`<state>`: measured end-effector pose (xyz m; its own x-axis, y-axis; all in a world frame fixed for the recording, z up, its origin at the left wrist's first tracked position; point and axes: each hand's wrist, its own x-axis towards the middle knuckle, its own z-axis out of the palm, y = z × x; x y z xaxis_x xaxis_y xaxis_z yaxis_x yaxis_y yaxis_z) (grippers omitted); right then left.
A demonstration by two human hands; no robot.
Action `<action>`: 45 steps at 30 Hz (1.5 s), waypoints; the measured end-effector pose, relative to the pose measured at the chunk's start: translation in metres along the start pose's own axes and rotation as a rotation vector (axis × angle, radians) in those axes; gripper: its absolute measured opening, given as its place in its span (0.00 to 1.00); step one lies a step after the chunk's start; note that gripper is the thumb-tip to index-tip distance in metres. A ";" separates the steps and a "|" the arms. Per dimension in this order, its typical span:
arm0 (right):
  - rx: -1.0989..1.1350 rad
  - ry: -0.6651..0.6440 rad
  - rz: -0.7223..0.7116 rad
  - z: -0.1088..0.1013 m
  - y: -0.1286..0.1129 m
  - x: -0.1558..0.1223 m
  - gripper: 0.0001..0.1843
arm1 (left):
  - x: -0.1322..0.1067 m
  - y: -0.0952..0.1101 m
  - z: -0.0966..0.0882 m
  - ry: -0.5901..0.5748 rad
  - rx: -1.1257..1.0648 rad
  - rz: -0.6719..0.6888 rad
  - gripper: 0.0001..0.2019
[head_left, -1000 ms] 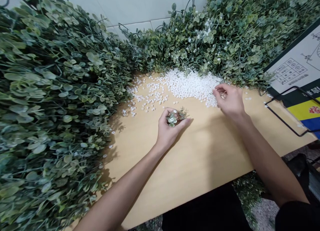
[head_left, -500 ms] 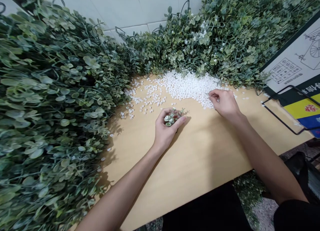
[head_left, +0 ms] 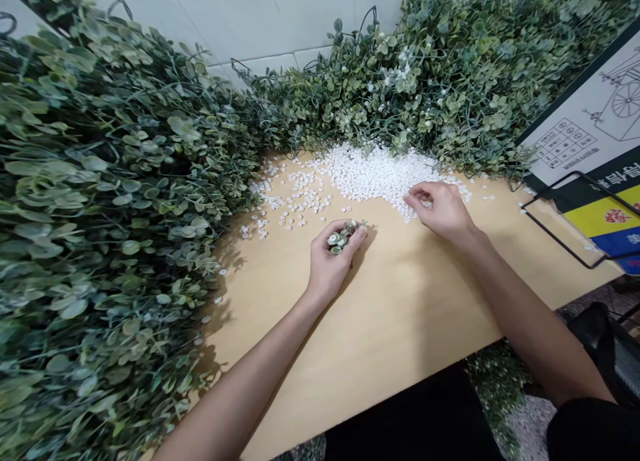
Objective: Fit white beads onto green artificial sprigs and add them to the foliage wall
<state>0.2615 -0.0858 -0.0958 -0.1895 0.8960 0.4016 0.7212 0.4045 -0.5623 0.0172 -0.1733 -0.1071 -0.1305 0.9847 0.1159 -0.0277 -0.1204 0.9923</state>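
Note:
My left hand (head_left: 327,258) is closed around a small sprig of artificial leaves (head_left: 337,240), its thumb pressed over the stem. White bits show among the sprig's green leaves. Over the near right edge of a heap of small white ring-like pieces (head_left: 373,171) is my right hand (head_left: 443,208). Its thumb and forefinger are pinched together; whatever lies between the fingertips is too small to make out. Both hands are just above the wooden tabletop (head_left: 370,314).
Dense artificial foliage (head_left: 115,214) lines the left side, and more greenery (head_left: 450,81) stands along the tiled wall (head_left: 225,14) behind the heap. A printed cardboard box (head_left: 595,134) and a black wire frame (head_left: 560,238) stand at the right. Loose white pieces (head_left: 303,194) lie scattered left of the heap.
My right hand has shifted slightly left along the heap's edge, its fingers still pinched. My left thumb has closed in further over the sprig.

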 end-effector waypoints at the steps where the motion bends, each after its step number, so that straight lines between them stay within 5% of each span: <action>1: -0.007 -0.007 -0.021 0.001 0.000 0.000 0.08 | 0.000 0.000 0.000 -0.001 0.003 -0.007 0.12; 7: -0.047 -0.054 -0.127 0.009 0.002 -0.001 0.08 | 0.001 -0.002 -0.001 -0.012 0.016 -0.031 0.13; 17: 0.041 0.054 -0.173 0.012 -0.002 -0.002 0.08 | 0.001 -0.003 -0.001 -0.053 -0.033 -0.001 0.11; 25: 0.446 0.153 -0.031 0.014 -0.017 -0.005 0.05 | 0.001 -0.004 0.001 -0.039 -0.115 -0.028 0.11; 45: 0.949 -0.197 0.103 0.020 -0.041 -0.014 0.18 | 0.001 -0.004 0.000 -0.040 -0.086 -0.060 0.13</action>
<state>0.2213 -0.1116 -0.0932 -0.3261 0.9149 0.2377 -0.0799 0.2239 -0.9713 0.0172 -0.1717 -0.1106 -0.0864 0.9945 0.0595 -0.1197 -0.0697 0.9904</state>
